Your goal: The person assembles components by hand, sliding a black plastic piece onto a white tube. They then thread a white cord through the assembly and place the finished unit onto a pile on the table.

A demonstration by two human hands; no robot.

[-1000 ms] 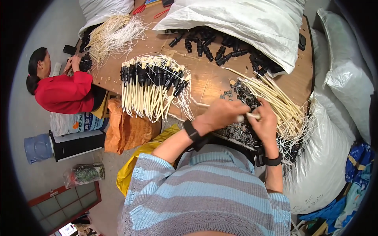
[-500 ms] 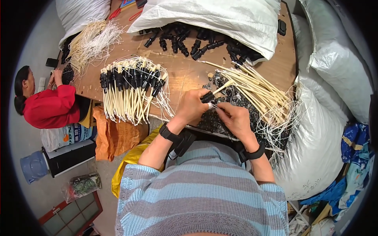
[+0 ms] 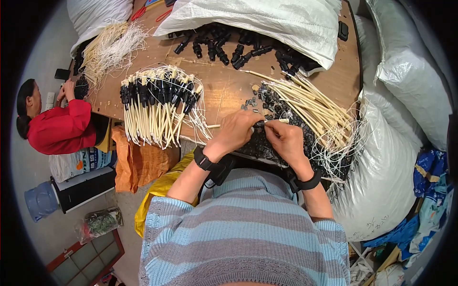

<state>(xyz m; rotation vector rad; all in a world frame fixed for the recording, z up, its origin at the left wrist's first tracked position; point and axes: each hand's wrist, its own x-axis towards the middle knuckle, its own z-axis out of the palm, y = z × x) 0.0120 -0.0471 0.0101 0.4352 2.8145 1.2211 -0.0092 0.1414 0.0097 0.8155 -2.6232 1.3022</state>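
Bold printed lettering and a round orange mark appear on the white-and-blue bag (image 3: 67,168) at the left. Dark handwritten characters, too small to read, appear on the bulging white sack (image 3: 381,190) at the lower right.

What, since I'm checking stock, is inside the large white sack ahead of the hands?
Black tubular parts show at the mouth of the large white sack, some lying on the table. Whatever lies deeper is covered by its fabric.
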